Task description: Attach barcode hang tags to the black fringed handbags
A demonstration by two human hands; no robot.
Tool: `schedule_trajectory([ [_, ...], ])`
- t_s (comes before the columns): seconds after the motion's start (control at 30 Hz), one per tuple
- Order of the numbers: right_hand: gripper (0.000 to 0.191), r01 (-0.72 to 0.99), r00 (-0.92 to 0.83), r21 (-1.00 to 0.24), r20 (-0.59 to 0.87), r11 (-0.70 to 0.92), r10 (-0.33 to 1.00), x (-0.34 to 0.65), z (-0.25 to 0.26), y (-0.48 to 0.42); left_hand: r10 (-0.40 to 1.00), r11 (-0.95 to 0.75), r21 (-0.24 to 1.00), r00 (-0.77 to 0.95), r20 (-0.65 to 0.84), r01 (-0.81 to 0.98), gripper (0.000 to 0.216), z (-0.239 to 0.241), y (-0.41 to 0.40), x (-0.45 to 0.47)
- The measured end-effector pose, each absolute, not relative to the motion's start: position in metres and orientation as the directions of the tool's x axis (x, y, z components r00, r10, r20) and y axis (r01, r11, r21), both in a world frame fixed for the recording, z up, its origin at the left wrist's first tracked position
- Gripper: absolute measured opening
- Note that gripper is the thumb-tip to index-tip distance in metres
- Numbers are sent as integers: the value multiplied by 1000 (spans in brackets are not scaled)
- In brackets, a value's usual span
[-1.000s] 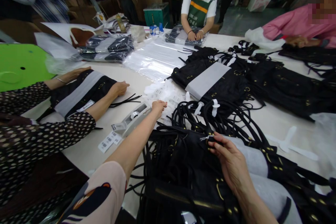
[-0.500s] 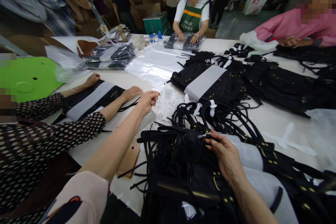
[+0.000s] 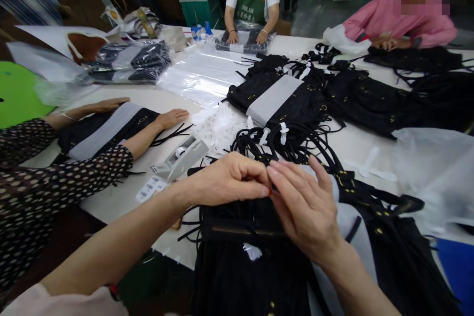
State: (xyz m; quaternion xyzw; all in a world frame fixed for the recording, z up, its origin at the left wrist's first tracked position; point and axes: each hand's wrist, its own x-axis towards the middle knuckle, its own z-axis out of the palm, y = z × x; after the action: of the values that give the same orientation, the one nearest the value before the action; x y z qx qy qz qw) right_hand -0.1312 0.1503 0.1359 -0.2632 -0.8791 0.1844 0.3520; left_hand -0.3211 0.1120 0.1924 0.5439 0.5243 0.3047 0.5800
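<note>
Handbag (image 3: 248,279), black, lies beneath left hand (image 3: 240,180) and right hand (image 3: 305,202). Left grip pinched, right unclear, fingertips meeting; can't tell what's held.

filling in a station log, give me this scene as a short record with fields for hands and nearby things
left hand: fingertips meeting the right hand
held item: cannot tell, hidden between the hands
below: black bag
left of bag: tape dispenser, barcode labels
co-worker at left: dotted sleeves, hands on a grey-banded bag
</note>
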Motion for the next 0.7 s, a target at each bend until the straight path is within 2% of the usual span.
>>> schedule_trajectory([
  [0.1,26,330,-676,-552,428,766,600,-119,147,156,915,274,953,270,-299,128,12,176,117,-314],
  [0.27,24,425,-724,-631,194,649,662,-106,139,174,932,354,935,78,-355,22,14,130,130,-308],
  [0.5,25,599,-672,-454,165,660,722,-111,119,181,942,332,943,43,-332,19,19,117,148,-287],
  [0.57,24,671,-626,-410,133,618,768,-108,116,186,915,402,913,-67,-398,74,24,103,154,-287],
  [0.63,23,735,-603,-346,59,583,796,-106,111,191,869,485,855,-211,-448,182,18,84,159,-287],
  [0.7,22,776,-591,-289,-23,561,806,-105,105,196,850,512,815,-292,-437,270,12,66,164,-287],
])
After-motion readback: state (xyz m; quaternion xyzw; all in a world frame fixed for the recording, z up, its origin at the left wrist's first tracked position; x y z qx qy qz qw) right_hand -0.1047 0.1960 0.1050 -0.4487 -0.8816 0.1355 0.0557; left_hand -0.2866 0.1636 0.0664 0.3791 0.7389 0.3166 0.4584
